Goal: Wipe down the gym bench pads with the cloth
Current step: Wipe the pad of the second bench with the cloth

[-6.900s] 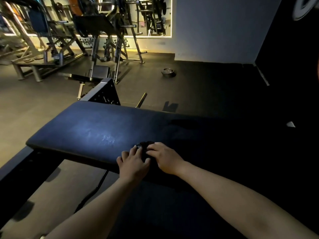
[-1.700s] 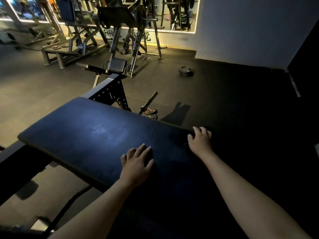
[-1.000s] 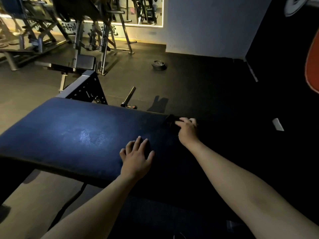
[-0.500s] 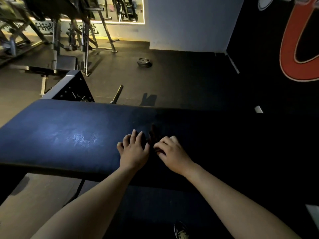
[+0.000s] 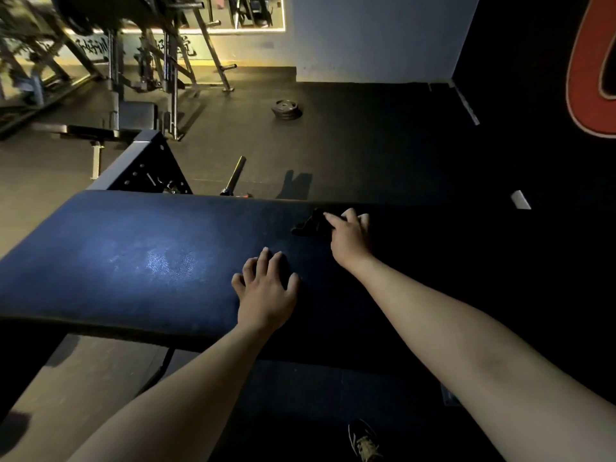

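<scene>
On the blue padded tabletop, the right hand grips a crumpled black cloth to wipe. Left hand rests flat, seemingly bracing.

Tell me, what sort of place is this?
Most likely a gym: a long padded bench, a stack of weight plates lying on the dark floor, and steel exercise machines standing farther back.
</scene>
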`<action>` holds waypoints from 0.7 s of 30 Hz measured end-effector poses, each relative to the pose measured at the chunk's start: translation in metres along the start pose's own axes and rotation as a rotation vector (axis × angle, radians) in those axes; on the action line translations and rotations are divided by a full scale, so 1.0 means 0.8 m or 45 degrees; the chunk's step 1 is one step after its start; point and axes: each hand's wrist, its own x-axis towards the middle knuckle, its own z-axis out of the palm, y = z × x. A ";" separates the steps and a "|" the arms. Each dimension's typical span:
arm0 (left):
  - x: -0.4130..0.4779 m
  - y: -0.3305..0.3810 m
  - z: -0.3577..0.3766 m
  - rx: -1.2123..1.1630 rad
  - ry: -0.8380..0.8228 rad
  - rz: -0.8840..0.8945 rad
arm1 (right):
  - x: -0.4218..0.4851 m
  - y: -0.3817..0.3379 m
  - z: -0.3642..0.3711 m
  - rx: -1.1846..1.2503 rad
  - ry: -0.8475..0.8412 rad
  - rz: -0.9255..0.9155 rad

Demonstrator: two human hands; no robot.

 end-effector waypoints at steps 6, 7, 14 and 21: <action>-0.005 -0.007 -0.013 -0.043 -0.054 0.072 | -0.077 -0.009 -0.017 -0.028 -0.027 -0.181; -0.006 -0.009 -0.017 -0.058 -0.071 0.086 | -0.098 -0.013 -0.018 -0.025 -0.005 -0.210; -0.064 -0.001 -0.019 -0.120 -0.016 0.076 | -0.224 -0.040 -0.026 0.042 -0.069 -0.350; -0.104 -0.044 -0.017 -0.125 -0.073 0.264 | -0.203 0.015 -0.040 -0.132 0.274 0.054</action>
